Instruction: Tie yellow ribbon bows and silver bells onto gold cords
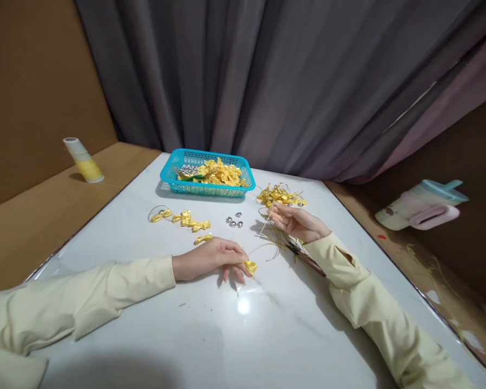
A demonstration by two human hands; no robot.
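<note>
My left hand [214, 258] pinches a small yellow satin bow [250, 267] between thumb and fingers, just above the white table. Off to the right, my right hand [295, 221] is closed at the fingertips on a thin pale strand [264, 226]; its exact kind is too small to make out. Below that hand lie gold cords [281, 237] and a dark tool [297, 248], partly hidden by the sleeve. Several loose yellow bows [190, 219] rest beyond my left hand, one beside a cord loop. Between the hands, farther back, are several silver heart-shaped pieces [234, 220].
A blue basket [206, 190] at the back holds yellow bows, silver pieces and green-tied cords. Right of it sits a pile of bows on cords [281, 193]. A yellow-and-white spool [85, 161] stands left; a lidded cup [421, 205] is at right. Grey curtains [227, 70] hang behind.
</note>
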